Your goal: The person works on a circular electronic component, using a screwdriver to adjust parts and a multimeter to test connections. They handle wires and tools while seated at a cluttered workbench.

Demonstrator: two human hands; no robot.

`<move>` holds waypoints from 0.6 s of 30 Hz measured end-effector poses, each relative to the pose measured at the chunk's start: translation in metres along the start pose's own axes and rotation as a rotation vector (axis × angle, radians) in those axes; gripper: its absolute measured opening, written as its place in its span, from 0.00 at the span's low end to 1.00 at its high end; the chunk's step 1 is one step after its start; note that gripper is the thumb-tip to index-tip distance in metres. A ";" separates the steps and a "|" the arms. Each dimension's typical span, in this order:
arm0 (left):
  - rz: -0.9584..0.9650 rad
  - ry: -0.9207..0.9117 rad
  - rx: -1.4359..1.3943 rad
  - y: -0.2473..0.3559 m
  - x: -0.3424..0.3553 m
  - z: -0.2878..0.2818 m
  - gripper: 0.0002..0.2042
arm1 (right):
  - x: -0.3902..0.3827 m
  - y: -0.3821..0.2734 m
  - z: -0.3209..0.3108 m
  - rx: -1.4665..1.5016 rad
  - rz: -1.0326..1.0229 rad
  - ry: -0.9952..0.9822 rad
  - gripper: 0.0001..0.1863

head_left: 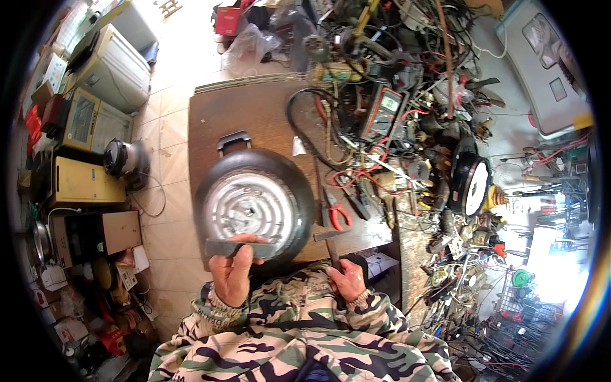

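A round dark pan (296, 213) with a silver ringed centre lies on the brown wooden table (242, 108), a black handle (232, 139) at its far side. My left hand (232, 277) is closed on a flat grey piece (217, 248) over the pan's near rim; I cannot tell if it is attached. My right hand (347, 279) grips a narrow dark bar (333, 254) at the table's front edge. Red-handled pliers (340, 216) and other hand tools lie right of the pan, near a dark flat strip (328, 235).
Piled cables, tools and a multimeter (379, 114) crowd the back and right. Another black round appliance part (468, 181) stands among them. Left of the tiled floor (165, 127) are yellow appliances (89, 178) and a steel pot-like appliance (124, 156). Bright clutter fills the far right.
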State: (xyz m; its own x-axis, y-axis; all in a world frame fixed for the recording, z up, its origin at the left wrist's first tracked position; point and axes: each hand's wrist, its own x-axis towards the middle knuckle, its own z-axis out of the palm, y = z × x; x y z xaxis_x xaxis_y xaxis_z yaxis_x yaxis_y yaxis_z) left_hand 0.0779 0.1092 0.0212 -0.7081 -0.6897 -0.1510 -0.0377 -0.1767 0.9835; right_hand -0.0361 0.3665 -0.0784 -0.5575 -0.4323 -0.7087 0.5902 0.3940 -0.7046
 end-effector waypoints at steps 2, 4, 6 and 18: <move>-0.012 0.018 0.013 -0.002 -0.004 0.017 0.15 | 0.011 -0.015 -0.022 -0.045 0.021 0.000 0.11; -0.037 0.058 0.023 -0.012 -0.010 0.030 0.15 | 0.026 -0.003 -0.048 -0.217 -0.066 0.058 0.13; -0.083 0.125 0.008 -0.017 -0.018 0.046 0.15 | 0.044 0.006 -0.076 -0.309 -0.094 0.075 0.17; -0.301 -0.033 -0.092 -0.031 -0.045 0.075 0.15 | 0.087 -0.022 -0.156 -0.532 -0.241 0.117 0.12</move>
State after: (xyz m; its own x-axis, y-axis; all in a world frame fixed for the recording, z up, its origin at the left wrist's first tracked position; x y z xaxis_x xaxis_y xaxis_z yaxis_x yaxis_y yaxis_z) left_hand 0.0585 0.1984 0.0051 -0.6975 -0.5741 -0.4289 -0.1861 -0.4328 0.8820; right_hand -0.1884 0.4468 -0.1297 -0.7176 -0.4797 -0.5049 0.0824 0.6614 -0.7455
